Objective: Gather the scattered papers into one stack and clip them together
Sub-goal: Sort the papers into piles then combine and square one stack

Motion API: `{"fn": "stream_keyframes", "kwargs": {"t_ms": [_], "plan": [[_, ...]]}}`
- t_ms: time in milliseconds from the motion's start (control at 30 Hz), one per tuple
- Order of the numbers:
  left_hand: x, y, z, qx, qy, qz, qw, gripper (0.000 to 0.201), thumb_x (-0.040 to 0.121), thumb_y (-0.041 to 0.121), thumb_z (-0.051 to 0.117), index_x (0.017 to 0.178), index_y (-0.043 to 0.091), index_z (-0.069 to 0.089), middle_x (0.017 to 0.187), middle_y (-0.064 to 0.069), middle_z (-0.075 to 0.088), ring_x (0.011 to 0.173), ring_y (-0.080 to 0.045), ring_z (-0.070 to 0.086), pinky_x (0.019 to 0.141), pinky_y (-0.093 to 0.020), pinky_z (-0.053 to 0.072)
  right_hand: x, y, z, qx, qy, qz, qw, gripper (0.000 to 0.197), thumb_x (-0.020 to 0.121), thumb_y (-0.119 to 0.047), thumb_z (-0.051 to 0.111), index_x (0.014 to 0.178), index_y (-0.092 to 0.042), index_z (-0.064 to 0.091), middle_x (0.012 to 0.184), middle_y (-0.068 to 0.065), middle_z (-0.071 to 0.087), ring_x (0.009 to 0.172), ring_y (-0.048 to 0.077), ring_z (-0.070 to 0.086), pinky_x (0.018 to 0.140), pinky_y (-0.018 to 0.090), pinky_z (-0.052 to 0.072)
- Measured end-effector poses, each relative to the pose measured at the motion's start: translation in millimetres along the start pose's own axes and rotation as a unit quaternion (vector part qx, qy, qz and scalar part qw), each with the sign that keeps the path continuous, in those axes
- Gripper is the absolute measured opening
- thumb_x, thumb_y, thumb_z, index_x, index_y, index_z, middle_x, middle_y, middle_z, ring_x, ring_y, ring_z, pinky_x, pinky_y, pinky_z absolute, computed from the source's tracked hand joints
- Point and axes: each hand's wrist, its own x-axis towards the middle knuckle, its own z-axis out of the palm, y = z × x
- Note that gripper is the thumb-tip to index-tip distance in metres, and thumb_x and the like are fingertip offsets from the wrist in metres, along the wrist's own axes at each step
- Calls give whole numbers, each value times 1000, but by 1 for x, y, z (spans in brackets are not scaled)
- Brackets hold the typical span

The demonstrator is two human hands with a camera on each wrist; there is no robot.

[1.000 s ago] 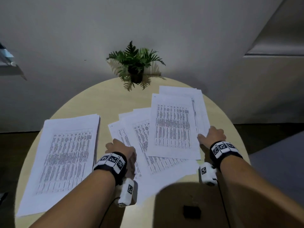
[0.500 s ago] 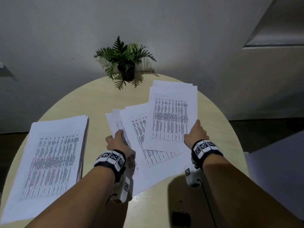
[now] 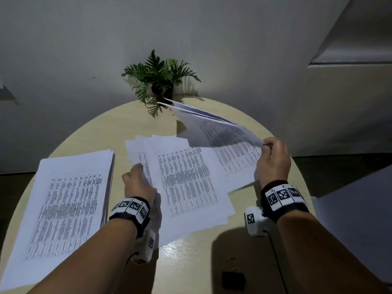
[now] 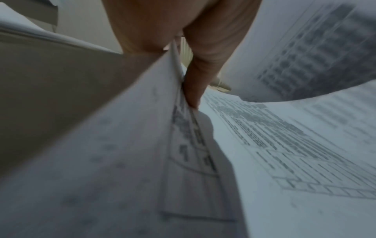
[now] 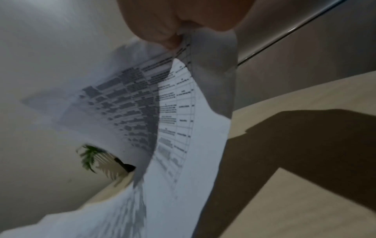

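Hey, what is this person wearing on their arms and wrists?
Both forearms are bare, no sleeves. The left wrist band and the right wrist band are black, each faced with white square tiles printed with black block markers. Under each wrist hangs a white boxy camera unit carrying its own marker, and a thin black cable trails from the right one.

A thick stack of printed papers (image 3: 65,206) is lying flat at the table's left. Loose printed sheets (image 3: 186,179) are lying fanned and overlapping in the middle. A few lifted sheets (image 3: 214,126) are tilting up at the far right. A black binder clip (image 3: 233,280) is sitting at the near edge.
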Motion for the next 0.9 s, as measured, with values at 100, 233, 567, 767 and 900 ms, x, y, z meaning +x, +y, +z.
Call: {"fn": "stream_keyframes", "kwargs": {"t_ms": [100,233,567,767,900], "plan": [[4,-14,-9,8,36,23,999,59,78,-9,56,130,15,44,121,-18,47,94,-38,59,83,-37,51,0,-12,-3,84,46,-15,995,19,92,-3,48,99,-20,54,99,-7,48,97,18,55,84,37,51],[7,-28,-24,4,68,37,997,31,90,4,53,120,6,60,103,-14,64,89,-34,63,76,-34,50,-6,-24,-2,147,81,12,986,25,88,-1,47,93,-24,53,94,-10,52,93,5,49,86,27,44],[-13,-19,-21,-87,5,-25,996,25,83,16,68,105,4,71,109,-16,70,99,-30,64,80,-27,43,-41,-10,32,-5,-183,256,949,22,93,-11,49,112,-4,60,114,19,62,104,34,58,77,28,38],[-23,-21,-10,-95,-66,-49,992,49,72,19,81,118,16,62,127,-8,62,113,-27,61,97,-36,48,-68,-3,40,-165,-366,192,895,27,88,-6,45,105,-4,65,111,16,65,94,33,59,78,31,47],[-25,-19,-15,-76,-112,-15,991,61,77,1,73,131,16,50,138,-8,52,120,-25,54,96,-30,43,-74,-6,47,-239,-408,88,877,34,88,-6,41,118,-7,56,120,16,45,112,36,46,89,35,43]]}}
